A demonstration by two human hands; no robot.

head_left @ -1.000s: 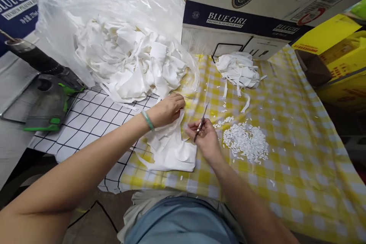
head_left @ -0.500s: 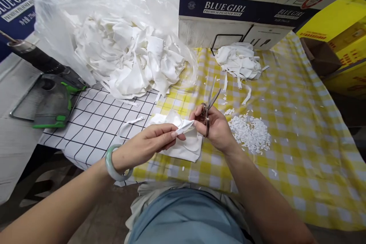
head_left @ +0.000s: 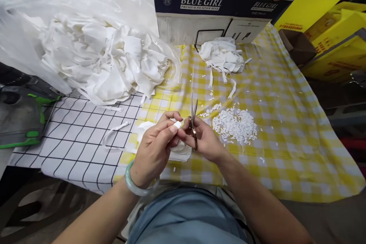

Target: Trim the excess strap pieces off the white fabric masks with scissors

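My left hand, with a pale green bangle on its wrist, pinches a piece of white fabric; its short edge shows past the thumb. My right hand has scissors hooked on its fingers, blades pointing away from me and slightly apart. Its thumb and fingertip are close to the fabric's edge; I cannot tell whether they touch it. Beneath both hands lies more white cloth, partly hidden by them. A white strap with a small end piece stretches out to the left of it.
Right of my hands is a heap of tiny white clippings. Behind it sits a small pile of white strapped pieces. A clear plastic bag spills a large white fabric pile. A beer carton stands behind; a green-and-grey tool lies left.
My left hand has turned upward and gathered the fabric closer, so less of it shows. The scissors are now more upright, their blades nearer together. The whole view has shifted to the right.
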